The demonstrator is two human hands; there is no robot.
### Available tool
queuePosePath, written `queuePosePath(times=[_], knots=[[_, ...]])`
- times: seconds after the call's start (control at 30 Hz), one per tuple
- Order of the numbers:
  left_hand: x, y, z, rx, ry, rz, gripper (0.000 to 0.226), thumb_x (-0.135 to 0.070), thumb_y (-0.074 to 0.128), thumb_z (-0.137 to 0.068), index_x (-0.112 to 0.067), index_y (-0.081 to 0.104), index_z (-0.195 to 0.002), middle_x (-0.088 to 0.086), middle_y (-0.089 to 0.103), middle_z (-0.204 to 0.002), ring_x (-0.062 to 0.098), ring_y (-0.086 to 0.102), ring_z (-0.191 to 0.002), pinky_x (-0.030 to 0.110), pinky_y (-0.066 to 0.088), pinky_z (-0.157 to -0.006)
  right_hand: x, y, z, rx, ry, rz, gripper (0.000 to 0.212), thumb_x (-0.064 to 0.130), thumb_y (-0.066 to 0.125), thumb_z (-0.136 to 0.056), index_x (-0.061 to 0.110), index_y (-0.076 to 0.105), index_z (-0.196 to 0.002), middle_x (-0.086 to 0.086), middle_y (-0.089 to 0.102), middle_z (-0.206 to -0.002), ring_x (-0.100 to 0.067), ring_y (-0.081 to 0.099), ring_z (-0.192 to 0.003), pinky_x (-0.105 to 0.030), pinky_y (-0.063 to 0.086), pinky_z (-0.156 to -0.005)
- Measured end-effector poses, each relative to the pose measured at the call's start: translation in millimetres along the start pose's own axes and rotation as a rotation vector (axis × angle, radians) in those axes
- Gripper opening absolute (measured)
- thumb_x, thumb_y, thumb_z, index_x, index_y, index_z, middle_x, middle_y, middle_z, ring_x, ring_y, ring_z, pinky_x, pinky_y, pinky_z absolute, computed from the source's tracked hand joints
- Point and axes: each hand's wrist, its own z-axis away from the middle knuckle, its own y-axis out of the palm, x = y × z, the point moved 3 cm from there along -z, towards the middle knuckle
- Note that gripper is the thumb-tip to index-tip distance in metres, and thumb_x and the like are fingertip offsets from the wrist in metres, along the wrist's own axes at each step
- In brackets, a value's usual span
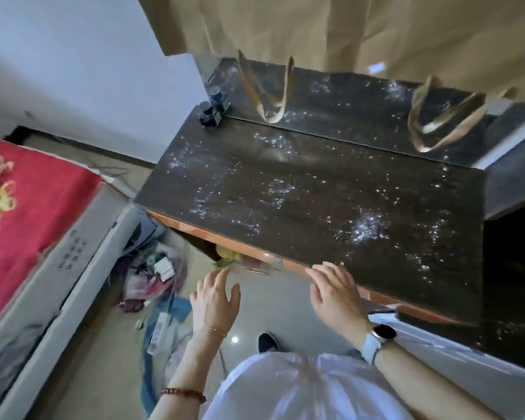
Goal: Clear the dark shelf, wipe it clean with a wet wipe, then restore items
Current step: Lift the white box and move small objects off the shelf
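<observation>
Dark shelf fills centre, top speckled with white dust, orange front edge facing person. Small dark bottle stands at far left corner, against mirror. Right hand rests on near edge, fingers straight, holding nothing. Left hand hovers just off near edge, fingers relaxed, spread, empty. Cluttered pile on floor beside red bed, left of shelf.
</observation>
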Motion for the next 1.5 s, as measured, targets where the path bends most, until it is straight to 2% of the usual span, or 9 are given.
queuePosePath(times=[0.17,0.33,0.7,0.77,0.9,1.07,1.23,1.4,1.5], knots=[[59.1,-48.6,-41.7,-0.092,-0.007,0.008,0.047,-0.036,0.044,-0.081,-0.012,0.057,-0.12,0.01,0.057,-0.122,0.036,0.051,-0.11,0.048,0.038,-0.093,67.1,17.9,-45.8,0.133,-0.048,0.024,0.036,0.024,0.039,-0.077,0.012,0.067,-0.095,-0.004,0.068,-0.093,-0.028,0.063,-0.093,-0.04,0.051,-0.083],[70.5,-65.5,-103.5,-0.089,-0.013,0.046,0.042,-0.03,0.053,-0.088,-0.018,0.049,-0.128,0.005,0.05,-0.131,0.028,0.041,-0.122,0.044,0.031,-0.1,95.7,31.3,-110.5,0.189,-0.059,0.074,0.039,0.029,0.038,-0.076,0.012,0.069,-0.095,-0.004,0.069,-0.094,-0.027,0.064,-0.095,-0.042,0.052,-0.082],[67.8,-101.7,-267.2,-0.065,0.057,-0.006,0.047,-0.036,0.046,-0.091,-0.02,0.04,-0.135,0.003,0.04,-0.139,0.023,0.032,-0.13,0.043,0.027,-0.105,112.8,71.9,-279.0,0.219,-0.035,0.056,0.042,0.032,0.038,-0.079,0.01,0.066,-0.101,-0.005,0.067,-0.099,-0.027,0.063,-0.098,-0.042,0.051,-0.086],[69.2,-105.3,-291.6,-0.034,0.071,-0.024,0.049,-0.037,0.046,-0.09,-0.021,0.038,-0.136,0.003,0.038,-0.14,0.024,0.031,-0.13,0.043,0.027,-0.105,117.9,76.8,-308.7,0.206,-0.012,0.046,0.037,0.028,0.044,-0.083,0.008,0.064,-0.108,-0.008,0.064,-0.107,-0.028,0.06,-0.104,-0.04,0.047,-0.09],[75.2,-106.0,-339.6,0.023,0.098,-0.065,0.057,-0.041,0.042,-0.091,-0.023,0.024,-0.142,0.005,0.025,-0.149,0.025,0.019,-0.137,0.044,0.02,-0.109,133.7,89.4,-375.0,0.222,0.043,0.049,0.046,0.021,0.05,-0.089,0.01,0.041,-0.134,-0.009,0.04,-0.139,-0.025,0.037,-0.128,-0.038,0.031,-0.104],[100.2,-82.7,-374.6,0.19,0.043,-0.079,0.071,-0.056,0.027,-0.091,-0.025,-0.006,-0.145,0.0,0.001,-0.156,0.022,-0.001,-0.142,0.047,0.009,-0.113,149.0,105.1,-456.9,0.184,0.096,0.15,0.057,0.019,0.051,-0.089,0.01,0.026,-0.14,-0.011,0.024,-0.148,-0.027,0.027,-0.133,-0.041,0.036,-0.103],[109.6,-72.4,-376.4,0.16,0.082,-0.078,0.074,-0.061,0.02,-0.087,-0.022,-0.002,-0.146,-0.002,0.012,-0.154,0.02,0.012,-0.14,0.039,0.018,-0.112,149.9,125.1,-486.0,0.25,0.195,0.243,0.069,0.021,0.057,-0.087,0.007,0.017,-0.141,-0.014,0.027,-0.139,-0.031,0.032,-0.126,-0.038,0.039,-0.094],[110.5,-70.5,-376.9,0.168,0.085,-0.084,0.083,-0.064,0.0,-0.075,-0.021,0.0,-0.146,0.0,0.014,-0.154,0.023,0.014,-0.14,0.041,0.018,-0.111,146.9,131.5,-483.7,0.229,0.205,0.1,0.057,0.015,0.062,-0.084,0.007,0.031,-0.131,-0.014,0.039,-0.132,-0.031,0.042,-0.12,-0.041,0.041,-0.094],[110.7,-71.0,-375.7,0.192,0.066,-0.07,0.083,-0.064,0.001,-0.075,-0.021,0.002,-0.146,0.001,0.014,-0.154,0.023,0.015,-0.14,0.043,0.017,-0.111,146.2,131.1,-477.5,0.243,0.206,0.052,0.055,0.019,0.066,-0.081,0.008,0.036,-0.126,-0.013,0.046,-0.125,-0.031,0.048,-0.112,-0.04,0.042,-0.093]])
